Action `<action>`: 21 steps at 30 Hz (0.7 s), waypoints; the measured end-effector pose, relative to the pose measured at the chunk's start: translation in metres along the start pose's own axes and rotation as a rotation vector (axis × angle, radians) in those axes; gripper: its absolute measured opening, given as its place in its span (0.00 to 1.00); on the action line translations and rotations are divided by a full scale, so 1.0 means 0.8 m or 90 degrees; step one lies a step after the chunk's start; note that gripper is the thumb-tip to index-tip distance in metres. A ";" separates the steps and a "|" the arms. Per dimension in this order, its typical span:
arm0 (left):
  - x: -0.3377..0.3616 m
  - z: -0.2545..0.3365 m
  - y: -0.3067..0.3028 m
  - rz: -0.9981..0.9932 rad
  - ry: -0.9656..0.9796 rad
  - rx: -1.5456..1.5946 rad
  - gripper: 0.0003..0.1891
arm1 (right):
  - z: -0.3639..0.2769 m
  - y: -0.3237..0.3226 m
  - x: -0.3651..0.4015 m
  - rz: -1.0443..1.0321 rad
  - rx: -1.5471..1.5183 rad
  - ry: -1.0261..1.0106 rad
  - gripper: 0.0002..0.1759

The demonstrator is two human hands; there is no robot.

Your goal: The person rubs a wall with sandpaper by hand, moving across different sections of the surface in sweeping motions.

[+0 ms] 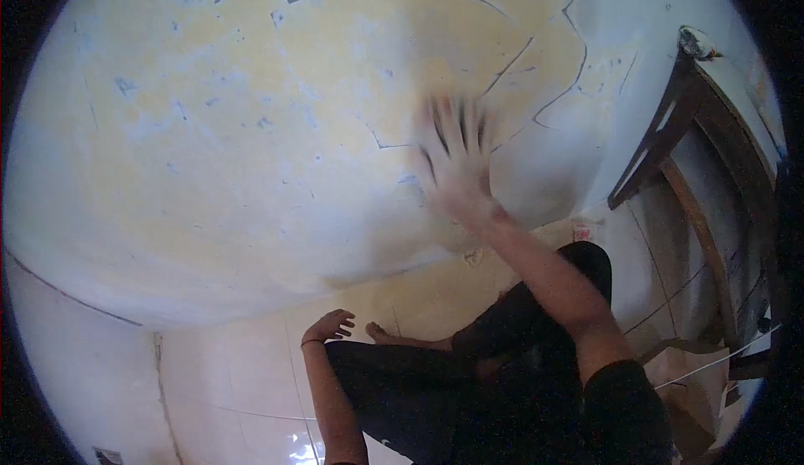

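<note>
Fingers (459,126) spread wide, my right hand (456,172) is up on the wall (251,130) in front of me. It is open all the way and has nothing in it. It looks blurry, so I cannot tell if the palm is pressing on the wall or is just a tiny bit off it. The wall is all around this hand. It is patchy, with yellow bits and pale white-blue bits, and thin dark cracks (511,64) run just above the hand and off to its right. My left hand (331,327) is far below the right one and a bit to its left. It rests on my knee (360,363) in black trousers, with its fingers loosely curled around nothing. The pale floor (234,381) is under that hand. A brown wooden frame (670,138) stands well off to the right of my raised hand. I think the work on the wall is not far along. The spot by my right hand looks the same as the rest, patchy and cracked. I see no tool, no paint and no cloth near either hand. So it looks to me like almost all of the wall is left, and only the little place by my palm is being felt.
</note>
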State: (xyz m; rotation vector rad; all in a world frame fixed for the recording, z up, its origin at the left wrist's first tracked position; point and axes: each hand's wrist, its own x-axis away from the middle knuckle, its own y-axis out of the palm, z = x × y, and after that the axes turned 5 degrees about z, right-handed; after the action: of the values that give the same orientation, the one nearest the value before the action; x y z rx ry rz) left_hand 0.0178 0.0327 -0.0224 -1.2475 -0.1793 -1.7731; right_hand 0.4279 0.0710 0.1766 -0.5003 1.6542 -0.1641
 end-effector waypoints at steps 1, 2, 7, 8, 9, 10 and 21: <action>-0.012 -0.013 -0.006 -0.017 0.044 -0.047 0.15 | -0.010 -0.022 -0.061 0.092 -0.019 -0.015 0.31; -0.033 -0.034 -0.016 -0.033 0.086 -0.096 0.15 | -0.015 -0.033 -0.116 0.172 -0.036 -0.041 0.32; -0.003 0.005 -0.006 -0.007 -0.003 0.004 0.17 | -0.029 -0.069 -0.206 0.242 0.014 -0.053 0.32; -0.006 0.003 -0.008 -0.011 0.001 -0.002 0.19 | -0.025 -0.051 -0.179 0.250 0.002 -0.061 0.31; -0.011 -0.004 -0.011 -0.014 0.005 -0.008 0.20 | -0.021 -0.030 -0.144 0.259 -0.012 -0.070 0.30; -0.018 -0.010 -0.014 -0.017 0.009 -0.016 0.21 | -0.017 -0.015 -0.095 0.152 -0.014 -0.066 0.31; -0.020 -0.020 -0.009 -0.010 0.035 -0.037 0.16 | -0.019 -0.030 -0.118 0.196 -0.020 -0.044 0.31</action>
State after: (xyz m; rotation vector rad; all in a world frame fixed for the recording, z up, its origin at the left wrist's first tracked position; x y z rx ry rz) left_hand 0.0022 0.0372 -0.0403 -1.2401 -0.1078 -1.8351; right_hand 0.4246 0.0861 0.2742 -0.2654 1.6457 0.1055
